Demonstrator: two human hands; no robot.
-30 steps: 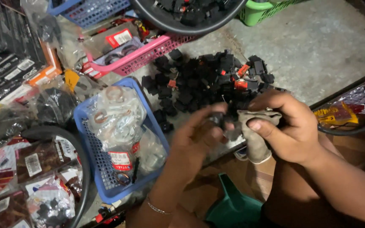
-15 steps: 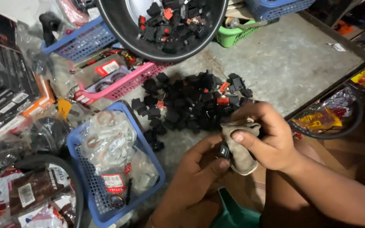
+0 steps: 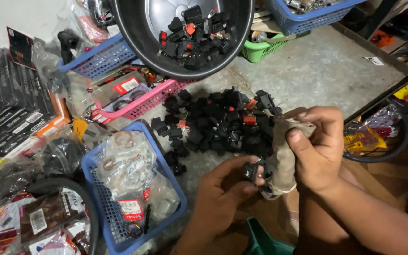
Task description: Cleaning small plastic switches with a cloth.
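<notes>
While pinched, fingers (image 3: 249,182) round switch (image 3: 250,172).

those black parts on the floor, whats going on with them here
A person sits over a concrete floor strewn with stock. The left hand pinches one small black switch between thumb and fingers, and the right hand grips a grubby beige cloth pressed against it. Just beyond the hands lies a pile of black and red switches; more sit in a round dark bowl above. A blue basket of bagged rings stands to the left.
</notes>
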